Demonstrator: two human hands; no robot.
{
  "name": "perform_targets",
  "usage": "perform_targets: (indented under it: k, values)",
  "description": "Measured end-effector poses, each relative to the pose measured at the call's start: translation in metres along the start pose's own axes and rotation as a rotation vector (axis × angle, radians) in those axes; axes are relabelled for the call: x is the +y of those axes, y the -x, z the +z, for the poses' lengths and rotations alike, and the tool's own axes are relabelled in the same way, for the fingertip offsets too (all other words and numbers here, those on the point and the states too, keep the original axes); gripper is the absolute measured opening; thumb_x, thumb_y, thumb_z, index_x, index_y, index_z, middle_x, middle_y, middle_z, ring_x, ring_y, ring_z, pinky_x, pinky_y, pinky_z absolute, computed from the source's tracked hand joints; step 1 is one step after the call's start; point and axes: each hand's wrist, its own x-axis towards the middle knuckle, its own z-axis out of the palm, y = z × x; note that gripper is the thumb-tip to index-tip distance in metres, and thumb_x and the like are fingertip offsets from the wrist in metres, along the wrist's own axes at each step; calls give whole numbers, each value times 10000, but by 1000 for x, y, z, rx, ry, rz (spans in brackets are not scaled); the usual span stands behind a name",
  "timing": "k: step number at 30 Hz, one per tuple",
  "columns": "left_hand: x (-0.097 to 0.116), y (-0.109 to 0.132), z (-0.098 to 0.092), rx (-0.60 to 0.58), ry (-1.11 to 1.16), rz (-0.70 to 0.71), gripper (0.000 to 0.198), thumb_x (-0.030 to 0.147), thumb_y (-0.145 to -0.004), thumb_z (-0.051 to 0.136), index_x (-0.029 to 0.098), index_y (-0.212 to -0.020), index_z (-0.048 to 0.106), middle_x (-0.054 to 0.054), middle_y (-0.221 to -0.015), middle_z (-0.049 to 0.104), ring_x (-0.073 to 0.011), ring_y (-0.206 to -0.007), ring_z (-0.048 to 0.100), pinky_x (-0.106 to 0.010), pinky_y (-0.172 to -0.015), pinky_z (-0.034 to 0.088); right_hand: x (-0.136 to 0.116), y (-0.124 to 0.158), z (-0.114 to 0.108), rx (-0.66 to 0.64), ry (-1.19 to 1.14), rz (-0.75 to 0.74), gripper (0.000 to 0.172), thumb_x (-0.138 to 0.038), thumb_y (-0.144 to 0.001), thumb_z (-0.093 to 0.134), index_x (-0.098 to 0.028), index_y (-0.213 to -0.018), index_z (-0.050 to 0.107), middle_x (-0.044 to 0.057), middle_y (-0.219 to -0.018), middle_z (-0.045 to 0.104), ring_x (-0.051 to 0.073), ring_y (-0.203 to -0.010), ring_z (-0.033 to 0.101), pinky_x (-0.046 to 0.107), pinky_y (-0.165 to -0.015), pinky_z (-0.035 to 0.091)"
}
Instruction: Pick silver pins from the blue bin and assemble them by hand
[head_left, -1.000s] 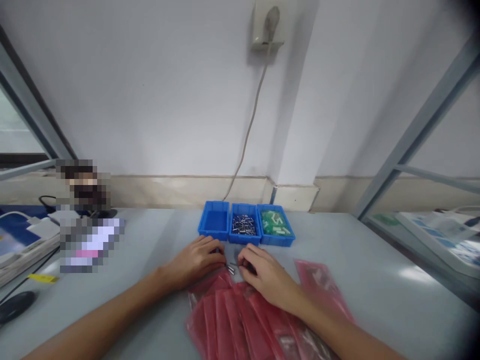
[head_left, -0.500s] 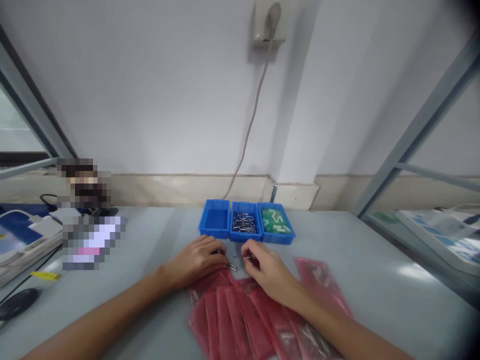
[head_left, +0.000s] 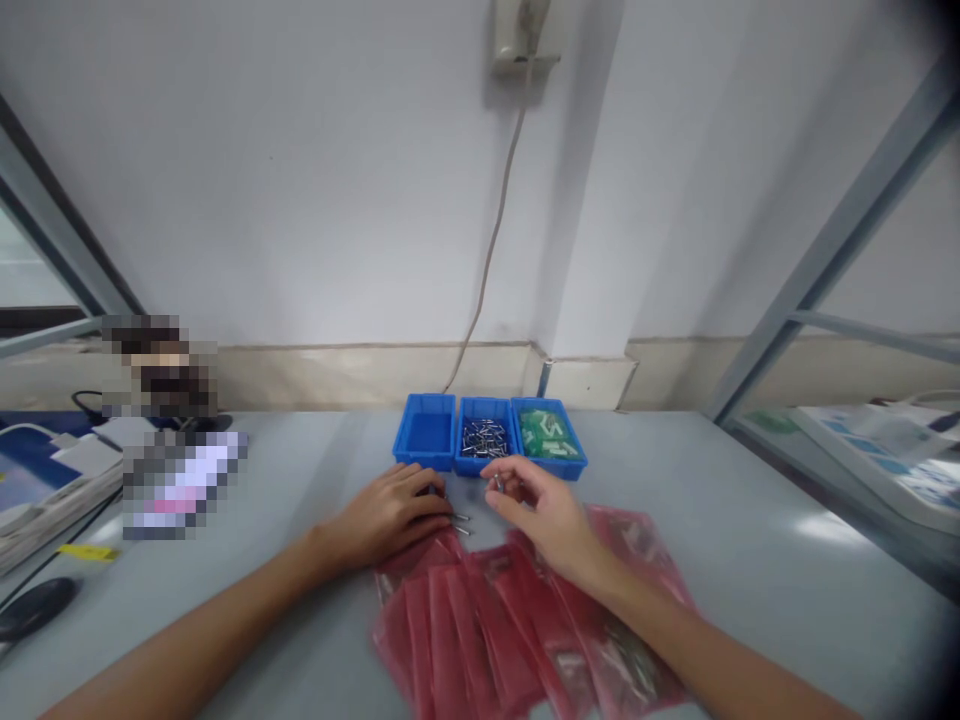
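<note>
My left hand (head_left: pixel 391 515) rests palm down on the grey table (head_left: pixel 300 470), fingers curled beside a few small metal pins (head_left: pixel 459 522) lying on the surface. My right hand (head_left: pixel 537 510) is lifted a little above the table and pinches one small metal pin (head_left: pixel 498 483) between thumb and fingertips, just in front of the blue bins. Both hands sit at the far edge of a fan of red plastic bags (head_left: pixel 510 620). Three blue bins stand in a row: an empty left bin (head_left: pixel 427 440), a middle bin (head_left: pixel 484 441) with metal pins, a right bin (head_left: pixel 549 440) with green parts.
A cable (head_left: pixel 491 250) runs down the wall from a socket (head_left: pixel 519 40) to behind the bins. Stacked papers (head_left: pixel 45 480) and a black mouse (head_left: pixel 34 605) lie at the left. A metal frame (head_left: pixel 825 260) and a printed tray (head_left: pixel 870 450) stand at the right.
My right hand has risen off the table and moved toward the bins, pinching a pin. My left hand has stayed put. The view has tilted slightly.
</note>
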Motion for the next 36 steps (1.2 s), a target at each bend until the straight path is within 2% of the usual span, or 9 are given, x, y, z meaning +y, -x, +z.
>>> perform_targets:
  k: [3,7,13,16,19,23,26,31,36]
  values:
    - [-1,0,0,14,11,-1,239,341,-1132,550,216,-1163,752,-78,-1179,685,-210,-1037,658,-346,-934,501,-1,-4,-4,35,-142,40,244,-438,-966,737,-242,-1109,755,10,-894,677,205,-819,612,327,-774,491]
    - [-2,0,1,7,22,-19,234,334,-1130,553,213,-1149,752,-81,-1173,689,-212,-1032,662,-352,-928,511,-4,-6,-9,54,-215,96,286,-484,-1004,669,-232,-1102,761,28,-907,724,170,-693,588,301,-667,473]
    - [-1,-2,-1,28,41,-21,246,321,-1132,544,205,-1133,761,-88,-1147,696,-206,-1020,669,-335,-910,533,-4,-4,-11,22,-285,146,358,-576,-1019,648,-223,-1020,706,-14,-850,614,94,-531,440,241,-497,310]
    - [-2,-2,-2,34,36,-17,257,322,-1134,538,199,-1117,763,-86,-1116,699,-204,-1003,670,-328,-902,533,-7,-2,-10,-33,-400,225,402,-623,-1003,663,-224,-955,641,-44,-775,540,84,-521,411,222,-475,261]
    - [-3,-2,-2,18,29,-30,243,316,-1132,544,203,-1130,759,-81,-1109,699,-203,-999,666,-325,-898,523,-8,0,-10,-106,-521,277,431,-640,-993,672,-222,-925,590,-38,-810,591,59,-479,374,214,-446,227]
    - [-3,-1,-2,-13,32,-49,230,312,-1131,546,208,-1153,751,-80,-1136,696,-209,-1023,664,-335,-911,517,-6,-1,-10,-101,-585,286,432,-618,-986,700,-211,-909,580,-62,-759,535,37,-444,305,215,-436,184]
    - [-3,-1,-2,-2,40,-46,231,310,-1131,546,211,-1152,754,-79,-1134,697,-207,-1023,666,-331,-910,521,-5,-2,-11,-65,-564,276,431,-610,-972,719,-211,-899,575,-72,-744,482,46,-467,325,214,-451,207]
    - [-5,-1,-1,4,41,-45,223,310,-1126,557,211,-1162,754,-85,-1155,698,-211,-1034,665,-333,-914,519,-4,-3,-10,-29,-370,219,403,-612,-945,724,-236,-1060,636,-33,-884,560,90,-548,443,240,-507,351]
    - [-4,0,-1,-10,44,-56,203,308,-1120,570,222,-1169,748,-73,-1166,694,-217,-1037,659,-342,-906,509,-3,-1,-7,7,-105,65,206,-448,-991,704,-252,-992,642,-31,-841,567,150,-673,495,275,-617,395]
